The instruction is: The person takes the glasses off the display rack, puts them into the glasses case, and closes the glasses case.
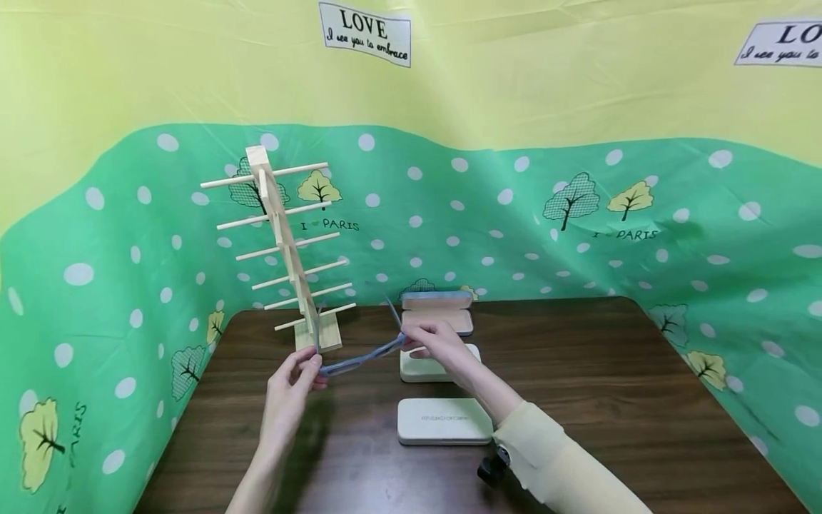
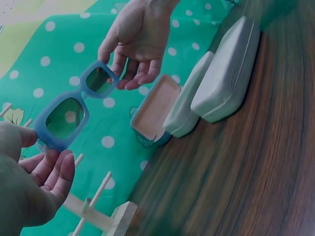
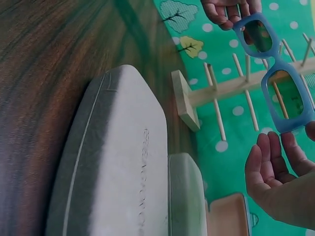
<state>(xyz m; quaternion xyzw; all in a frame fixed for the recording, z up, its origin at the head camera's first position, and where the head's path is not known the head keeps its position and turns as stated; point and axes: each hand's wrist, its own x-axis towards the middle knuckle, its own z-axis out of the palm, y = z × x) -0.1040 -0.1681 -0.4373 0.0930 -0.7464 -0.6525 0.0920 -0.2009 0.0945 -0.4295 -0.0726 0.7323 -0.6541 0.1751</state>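
Observation:
A pair of blue square-framed glasses (image 1: 362, 357) hangs in the air above the dark wooden table (image 1: 610, 371), held at both ends. My left hand (image 1: 313, 365) pinches the left end of the frame between thumb and fingers. My right hand (image 1: 412, 337) pinches the right end. In the left wrist view the glasses (image 2: 74, 105) stretch from my left hand (image 2: 42, 152) to my right hand (image 2: 120, 66). The right wrist view shows the glasses (image 3: 275, 73) in front of the wooden rack (image 3: 236, 86), with my right hand (image 3: 288, 140) below them.
A tall wooden rack (image 1: 289, 250) with bare rungs stands at the back left. Behind the hands lies an open blue glasses case (image 1: 437, 310). Two closed pale cases, one (image 1: 427, 364) under my right hand and one (image 1: 443, 421) nearer me, lie mid-table. A green dotted cloth surrounds the table.

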